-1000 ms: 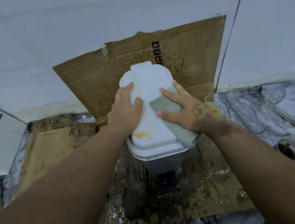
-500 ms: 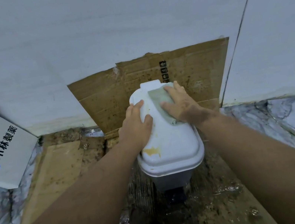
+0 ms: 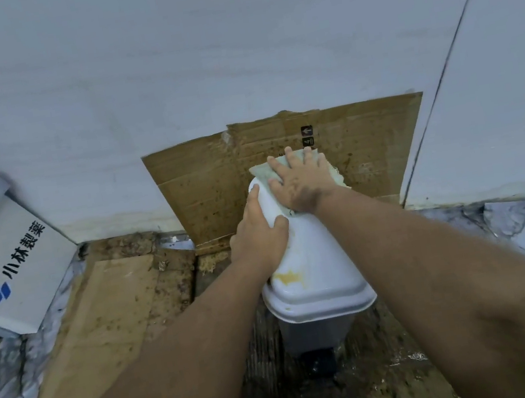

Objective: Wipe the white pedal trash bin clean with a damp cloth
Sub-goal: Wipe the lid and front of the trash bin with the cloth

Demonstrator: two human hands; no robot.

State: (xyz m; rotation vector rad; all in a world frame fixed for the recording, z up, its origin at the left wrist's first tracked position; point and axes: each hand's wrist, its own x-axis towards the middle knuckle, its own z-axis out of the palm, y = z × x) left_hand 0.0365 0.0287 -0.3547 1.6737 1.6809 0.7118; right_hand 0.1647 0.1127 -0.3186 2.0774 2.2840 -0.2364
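The white pedal trash bin (image 3: 319,279) stands on the floor against the wall, lid closed, with a yellow stain (image 3: 287,277) near the lid's front left. Its black pedal (image 3: 321,364) shows at the bottom front. My right hand (image 3: 299,180) lies flat with spread fingers on a pale green cloth (image 3: 262,173), pressing it onto the far end of the lid. My left hand (image 3: 259,237) grips the lid's left edge, thumb on top and fingers round the side.
Stained brown cardboard (image 3: 203,187) leans on the white wall behind the bin, and more dirty cardboard (image 3: 102,326) covers the wet marble floor. A white box with blue printing (image 3: 11,265) sits at the left.
My right hand has slid the cloth from the middle of the lid up to its far end. My left hand has stayed on the lid's left edge.
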